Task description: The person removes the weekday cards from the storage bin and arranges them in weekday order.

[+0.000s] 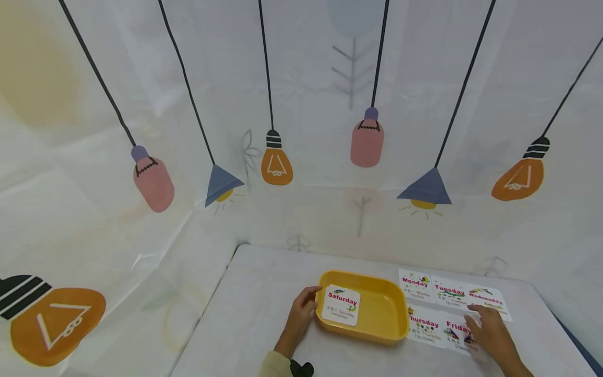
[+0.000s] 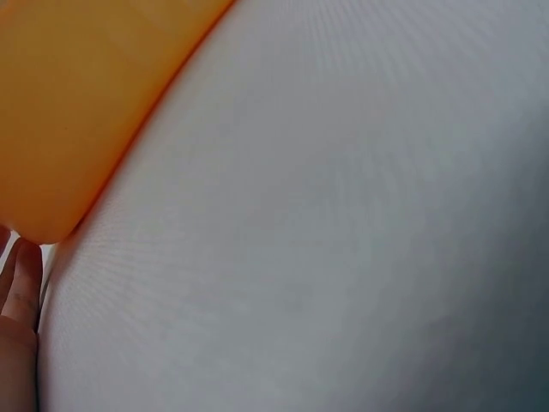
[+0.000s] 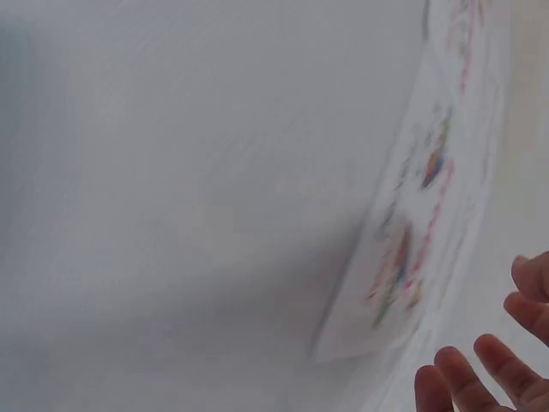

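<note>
While the right hand [image 1: 493,335] had its fingers loose and spread, holding nothing, the Friday card [image 1: 454,335] lay just left of their tips. The left hand [image 1: 300,317] touched the left rim of the yellow tray [image 1: 382,306], couldn't tell if it was pinching. Tray sat longways left to right on the worktop [image 1: 254,293], Saturday card [image 1: 340,306] in its left end.

A white surface [image 1: 245,293] carries a yellow tray [image 1: 381,309]. To its right lie the Monday [image 1: 414,287], Tuesday [image 1: 449,293] and Wednesday [image 1: 485,299] cards in a far row, Thursday [image 1: 424,329] and Friday [image 1: 456,335] in a nearer one.
</note>
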`<state>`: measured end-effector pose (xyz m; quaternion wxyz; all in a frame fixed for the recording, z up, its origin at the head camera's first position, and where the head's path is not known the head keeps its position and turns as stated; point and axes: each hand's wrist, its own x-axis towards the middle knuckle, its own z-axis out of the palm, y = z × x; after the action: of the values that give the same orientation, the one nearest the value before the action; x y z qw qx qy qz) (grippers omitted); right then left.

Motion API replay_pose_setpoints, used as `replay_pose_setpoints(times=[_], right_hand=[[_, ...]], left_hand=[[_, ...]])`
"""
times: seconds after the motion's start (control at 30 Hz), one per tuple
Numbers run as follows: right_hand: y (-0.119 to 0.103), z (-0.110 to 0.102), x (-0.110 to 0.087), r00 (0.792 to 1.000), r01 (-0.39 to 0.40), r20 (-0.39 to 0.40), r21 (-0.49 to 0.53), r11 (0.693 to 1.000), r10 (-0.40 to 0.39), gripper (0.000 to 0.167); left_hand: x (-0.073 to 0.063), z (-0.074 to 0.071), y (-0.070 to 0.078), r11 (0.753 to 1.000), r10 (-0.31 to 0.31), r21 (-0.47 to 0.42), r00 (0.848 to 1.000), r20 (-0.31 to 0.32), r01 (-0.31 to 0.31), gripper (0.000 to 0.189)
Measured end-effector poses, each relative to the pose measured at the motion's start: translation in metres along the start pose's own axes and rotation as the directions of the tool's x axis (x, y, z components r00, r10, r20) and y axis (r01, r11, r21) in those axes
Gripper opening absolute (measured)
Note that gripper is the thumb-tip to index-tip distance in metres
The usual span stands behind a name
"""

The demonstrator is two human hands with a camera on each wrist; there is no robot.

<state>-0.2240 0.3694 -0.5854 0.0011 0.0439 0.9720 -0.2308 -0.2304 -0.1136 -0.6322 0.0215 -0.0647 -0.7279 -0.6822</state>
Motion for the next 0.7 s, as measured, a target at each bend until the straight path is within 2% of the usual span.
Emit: replay_pose_setpoints(times=[0.1, 0.23, 0.4, 0.6, 0.7], right_hand=[[-0.014, -0.001, 0.0, 0.991, 0.079, -0.106, 0.024, 0.997, -0.076, 0.042], [-0.039, -0.006, 0.003, 0.976, 0.168, -0.15, 0.071, 0.983, -0.156, 0.037], [-0.075, -0.012, 0.009, 0.967, 0.237, -0.123, 0.125, 0.964, -0.221, 0.036], [-0.109, -0.01, 0.012, 0.961, 0.275, -0.07, 0.125, 0.953, -0.268, 0.037], [-0.122, -0.008, 0.014, 0.949, 0.314, -0.049, 0.124, 0.941, -0.311, 0.037]], left_hand=[[0.0, 0.0, -0.001, 1.0, 0.003, -0.005, 1.0, 0.003, -0.003, 0.039], [0.001, 0.0, 0.0, 1.0, -0.005, -0.025, 1.0, 0.007, 0.005, 0.039], [0.002, -0.001, 0.001, 1.0, -0.005, -0.022, 1.0, 0.006, 0.005, 0.04], [0.002, -0.002, 0.0, 1.0, -0.002, 0.0, 1.0, 0.009, 0.002, 0.039], [0.002, -0.002, -0.001, 1.0, 0.004, 0.005, 1.0, 0.012, -0.004, 0.039]])
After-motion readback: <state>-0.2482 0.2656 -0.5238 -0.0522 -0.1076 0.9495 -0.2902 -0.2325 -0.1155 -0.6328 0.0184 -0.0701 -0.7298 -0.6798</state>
